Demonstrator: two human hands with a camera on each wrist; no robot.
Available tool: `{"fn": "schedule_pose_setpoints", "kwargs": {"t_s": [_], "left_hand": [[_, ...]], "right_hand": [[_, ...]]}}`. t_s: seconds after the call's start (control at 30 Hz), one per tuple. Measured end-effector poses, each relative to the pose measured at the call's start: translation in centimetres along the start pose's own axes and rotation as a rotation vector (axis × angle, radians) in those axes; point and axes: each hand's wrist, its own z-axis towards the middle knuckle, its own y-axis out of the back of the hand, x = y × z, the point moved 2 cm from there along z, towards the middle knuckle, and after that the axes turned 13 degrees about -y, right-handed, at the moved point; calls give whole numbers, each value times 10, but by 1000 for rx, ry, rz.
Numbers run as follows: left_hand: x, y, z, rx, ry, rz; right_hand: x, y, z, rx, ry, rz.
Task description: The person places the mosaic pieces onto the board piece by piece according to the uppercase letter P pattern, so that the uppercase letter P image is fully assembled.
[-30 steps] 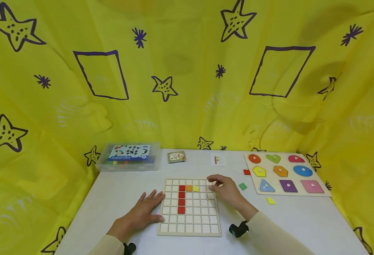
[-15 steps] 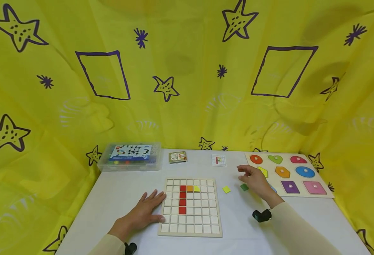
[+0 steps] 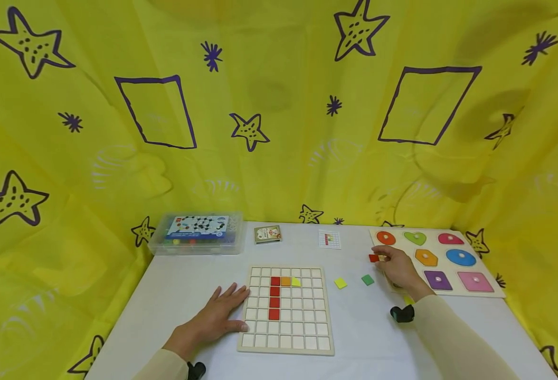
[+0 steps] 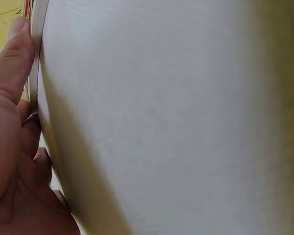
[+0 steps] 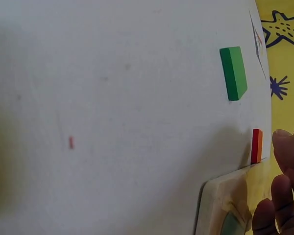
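My left hand (image 3: 217, 315) lies spread on the table, its index fingertip and thumb at the left edge of a wooden grid board (image 3: 284, 350). In the left wrist view, its thumb (image 4: 12, 63) rests by the board's side. Set in the board are a column of red tiles (image 3: 274, 302), an orange tile (image 3: 285, 281) and a yellow tile (image 3: 296, 282). My right hand (image 3: 399, 268) reaches over to a loose red tile (image 3: 374, 258), fingers bent and fingertips close beside it. The right wrist view has that tile on the table, just short of the thumb (image 5: 284, 147).
A yellow tile (image 3: 340, 283) and a green tile (image 3: 367, 280) lie right of the board. A shape-puzzle board (image 3: 490, 289) is under and beyond the right hand. Behind stand a clear plastic box (image 3: 193, 248), a small card box (image 3: 267, 234) and a pattern card (image 3: 329, 239).
My right hand has moved from the board's upper right corner rightward to the loose red tile. A yellow tile beside the board has come into view. The left hand stays put.
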Motion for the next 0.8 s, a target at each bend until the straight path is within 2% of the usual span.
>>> {"fn": "schedule_pose_setpoints", "kwargs": {"t_s": [0.43, 0.8], "left_hand": [[-2, 1, 1, 2, 15, 3], [-2, 1, 1, 4, 8, -1]], "right_hand": [[-8, -3, 12, -37, 39, -108], [-11, -10, 9, -7, 37, -102]]}}
